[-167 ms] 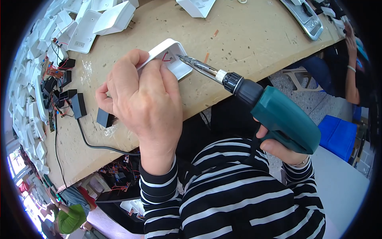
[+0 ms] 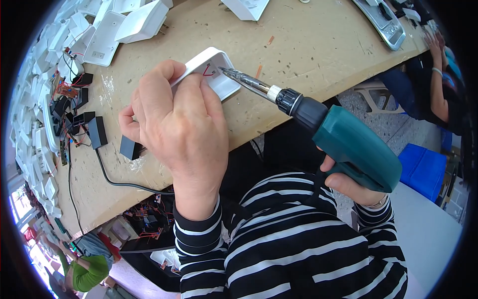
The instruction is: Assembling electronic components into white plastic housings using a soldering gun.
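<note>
My left hand [image 2: 181, 119] is closed around a small white plastic housing [image 2: 226, 89], tilted with its open side toward me. Inside the housing a thin red wire [image 2: 207, 71] shows by small metal contacts; my fingertips reach in close to it, and partly hide it. In my right hand [image 2: 343, 182] is a dark green pistol-grip soldering gun [image 2: 353, 147], its barrel pointing up and left. The gun's metal tip lies at the housing's inner right side; whether it touches a contact I cannot tell.
White housings [image 2: 104, 40] are heaped along the table's left and far edges. Black blocks with wires [image 2: 97, 132] lie left of my left hand, near a black cable [image 2: 129, 184]. A metal tray [image 2: 386, 30] stands far right. Other people sit at both sides.
The soldering gun's tip has shifted very slightly left and up within the housing. My left hand and the housing stay almost still. The people at both sides have moved their arms.
</note>
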